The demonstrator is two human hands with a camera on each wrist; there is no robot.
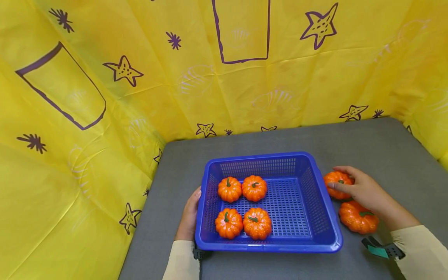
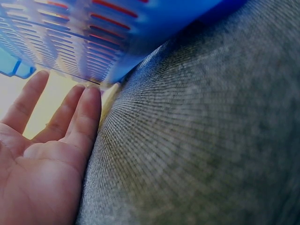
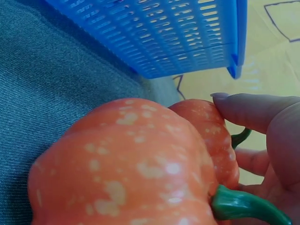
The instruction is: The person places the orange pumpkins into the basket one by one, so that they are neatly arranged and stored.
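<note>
A blue plastic basket (image 1: 325,217) holds several small orange pumpkins (image 1: 254,188) in its left half. Beside its left wall is my left hand (image 1: 189,217); the left wrist view shows the fingers of that hand (image 2: 51,150) fairly straight, their tips at the slotted wall (image 2: 93,51). To the right of the basket, my right hand (image 1: 367,190) holds a pumpkin (image 1: 337,182) between thumb and fingers. Nearer to me, under the right wrist, lies another pumpkin (image 1: 357,218). It fills much of the right wrist view, partly covering the held pumpkin (image 3: 201,126).
The dark grey tabletop (image 1: 280,142) carries everything. Yellow cloth (image 1: 238,93) with starfish drawings hangs behind and at both sides. A dark strap with a green patch (image 1: 379,251) is at the right wrist.
</note>
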